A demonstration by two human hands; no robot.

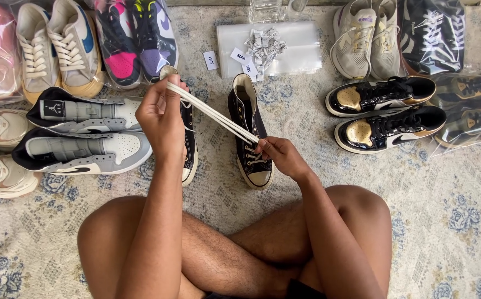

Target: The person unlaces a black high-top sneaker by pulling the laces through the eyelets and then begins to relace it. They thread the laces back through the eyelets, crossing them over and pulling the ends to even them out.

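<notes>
I sit cross-legged on a patterned rug (pixel 307 205). A black high-top canvas shoe (pixel 250 133) with a white toe cap stands in front of me, toe toward me. Its white lace (pixel 212 114) stretches taut from the eyelets up to the left. My left hand (pixel 161 117) is raised and grips the far ends of the lace. My right hand (pixel 282 156) pinches the lace near the shoe's lower eyelets. A second black high-top (pixel 189 149) lies mostly hidden behind my left hand.
Grey-and-white high-tops (pixel 82 135) lie at left, with several bagged and loose sneakers behind them. Black-and-gold shoes (pixel 387 113) sit at right beside bagged pairs (pixel 470 108). Clear plastic bags with small paper packets (pixel 268 47) lie at the top centre.
</notes>
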